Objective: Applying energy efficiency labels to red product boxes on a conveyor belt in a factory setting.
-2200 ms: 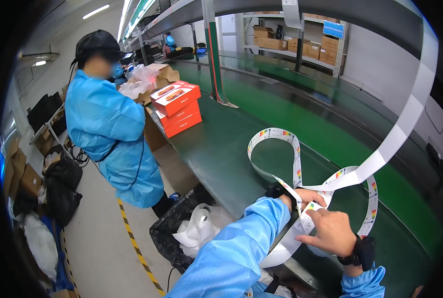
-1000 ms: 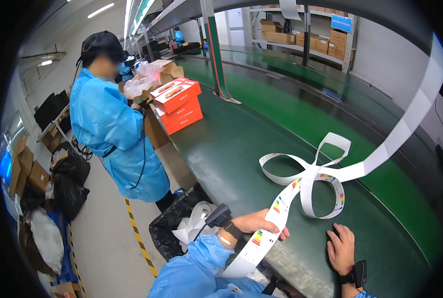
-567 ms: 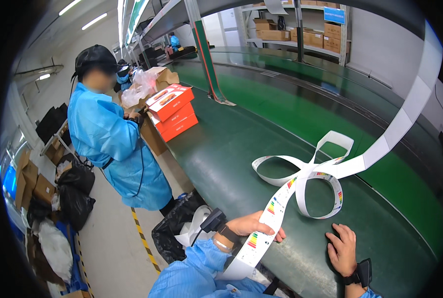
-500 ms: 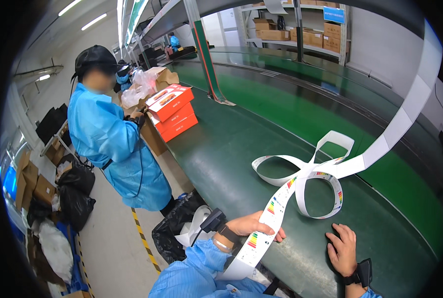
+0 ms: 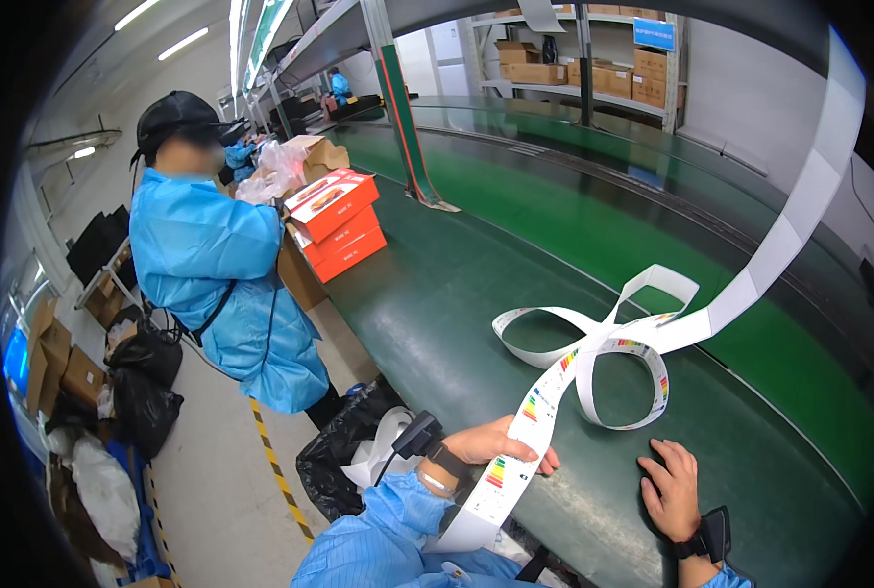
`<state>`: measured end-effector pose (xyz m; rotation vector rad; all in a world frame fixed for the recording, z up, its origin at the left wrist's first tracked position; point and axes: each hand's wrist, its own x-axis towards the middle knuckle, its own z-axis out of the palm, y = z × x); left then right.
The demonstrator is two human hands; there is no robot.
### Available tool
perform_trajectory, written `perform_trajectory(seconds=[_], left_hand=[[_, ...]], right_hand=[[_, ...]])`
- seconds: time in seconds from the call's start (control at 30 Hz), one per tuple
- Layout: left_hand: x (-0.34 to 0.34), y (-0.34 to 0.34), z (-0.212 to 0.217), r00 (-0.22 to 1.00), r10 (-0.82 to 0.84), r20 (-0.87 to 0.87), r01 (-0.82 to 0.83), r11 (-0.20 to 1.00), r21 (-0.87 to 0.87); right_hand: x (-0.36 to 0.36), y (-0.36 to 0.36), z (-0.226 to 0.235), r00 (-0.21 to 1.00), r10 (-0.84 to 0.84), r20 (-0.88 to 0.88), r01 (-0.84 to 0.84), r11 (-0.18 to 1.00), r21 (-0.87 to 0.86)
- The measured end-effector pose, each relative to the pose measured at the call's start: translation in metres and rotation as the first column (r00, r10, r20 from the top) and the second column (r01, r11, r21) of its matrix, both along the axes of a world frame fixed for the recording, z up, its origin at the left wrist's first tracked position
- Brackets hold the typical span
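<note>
The left hand [image 5: 496,446] is at about 6 o'clock in the view, at the near edge of the dark green counter [image 5: 437,304]. Its fingers [image 5: 540,459] are closed around a long white strip of labels [image 5: 545,392], which has small colour bars printed on it. The strip passes under the thumb and hangs down over the counter edge toward the blue sleeve [image 5: 398,534]. From the hand, the strip runs up toward 1 o'clock, makes several loose loops that lie on the counter near the centre of the view, and then rises as a plain white band to the upper right rim, at about 2 o'clock.

The right hand [image 5: 672,485] is at about 5 o'clock. It lies flat on the counter with the fingers spread open and it holds nothing. It is just below the nearest loop of the strip; I cannot tell whether the fingertips touch it. A dark watch [image 5: 711,534] is on this wrist.

At about 10 o'clock another person in a blue coat [image 5: 226,284] and a black cap stands beside the counter. Just to the right of this person, at about 11 o'clock, three red and white boxes [image 5: 339,225] are stacked on the counter, with a brown carton and clear plastic bags behind them. Below the counter edge, at about 7 o'clock, a black bag [image 5: 344,451] holds white paper. Brown cartons stand on shelves [image 5: 594,73] at 12 o'clock.
</note>
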<state>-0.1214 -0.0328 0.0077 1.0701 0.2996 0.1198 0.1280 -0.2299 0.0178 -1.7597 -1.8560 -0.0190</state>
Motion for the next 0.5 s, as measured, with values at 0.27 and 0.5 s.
perform_trajectory(seconds=[0.27, 0.5], left_hand=[[0.0005, 0.0006, -0.0013, 1.000, -0.006, 0.004, 0.006, 1.000, -0.003], [0.0017, -0.0020, 0.0028, 1.000, -0.023, 0.017, 0.023, 1.000, 0.000]], right_hand=[[0.0001, 0.0018, -0.0023, 1.000, 0.002, 0.003, -0.002, 1.000, -0.013], [-0.0021, -0.0019, 0.0027, 1.000, -0.022, 0.001, 0.022, 1.000, -0.017]])
